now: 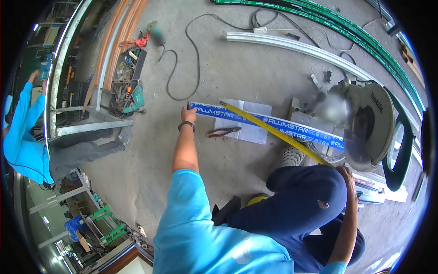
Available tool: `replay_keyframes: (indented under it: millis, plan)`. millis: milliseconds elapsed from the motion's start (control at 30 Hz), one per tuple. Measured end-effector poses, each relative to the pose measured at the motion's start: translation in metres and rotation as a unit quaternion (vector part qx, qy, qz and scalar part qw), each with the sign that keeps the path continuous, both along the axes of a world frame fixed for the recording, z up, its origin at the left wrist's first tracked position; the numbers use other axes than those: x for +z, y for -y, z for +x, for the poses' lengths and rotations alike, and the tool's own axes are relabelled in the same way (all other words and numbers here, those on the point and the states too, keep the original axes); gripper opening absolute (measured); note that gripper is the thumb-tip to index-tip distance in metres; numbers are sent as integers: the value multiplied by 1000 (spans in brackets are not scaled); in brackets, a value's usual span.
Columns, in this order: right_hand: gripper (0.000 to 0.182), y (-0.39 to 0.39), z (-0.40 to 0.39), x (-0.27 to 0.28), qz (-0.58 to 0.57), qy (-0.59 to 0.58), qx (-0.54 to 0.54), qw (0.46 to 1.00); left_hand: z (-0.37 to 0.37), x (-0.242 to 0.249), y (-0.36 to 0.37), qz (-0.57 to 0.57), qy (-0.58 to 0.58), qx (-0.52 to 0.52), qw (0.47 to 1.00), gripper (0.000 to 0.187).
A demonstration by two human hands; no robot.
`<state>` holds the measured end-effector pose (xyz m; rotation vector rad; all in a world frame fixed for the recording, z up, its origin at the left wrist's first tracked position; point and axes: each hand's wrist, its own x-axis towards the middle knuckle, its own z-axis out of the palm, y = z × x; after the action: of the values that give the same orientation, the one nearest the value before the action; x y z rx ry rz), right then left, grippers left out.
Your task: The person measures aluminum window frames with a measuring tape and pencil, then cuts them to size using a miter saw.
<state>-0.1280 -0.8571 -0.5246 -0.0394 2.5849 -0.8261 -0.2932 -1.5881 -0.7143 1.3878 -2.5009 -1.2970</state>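
A long aluminium profile in blue ALUMSTAR film runs to the right, onto the miter saw. My left hand is closed at the profile's left end; a small dark tip shows above the fingers. A yellow tape measure blade lies slanting across the profile, its far end short of my left hand. My right hand is closed at the blade's near end beside my knee, where the case is hidden. Pliers with red handles lie below the profile, partly on a white paper sheet.
A silver profile and green-wrapped profiles lie across the floor behind. A black cable loops over the concrete. At left are a tool tray, a green power tool, a metal frame and another person.
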Motion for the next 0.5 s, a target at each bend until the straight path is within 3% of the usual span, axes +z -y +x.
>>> replay_keyframes:
  millis: [33,133,267,500]
  plan:
    - [30,1,-3,-6,-8,-30,19,999,0,24,-22,44,18,-11,999,27]
    - [29,10,-22,-19,13,-31,58,998,7,-24,-32,-81,-196,-84,974,26]
    - [25,34,-51,-41,-11,-83,72,994,35,1,-78,-77,-222,47,971,29]
    - [23,63,-81,-49,7,-129,78,989,86,73,-156,216,-202,-52,954,28]
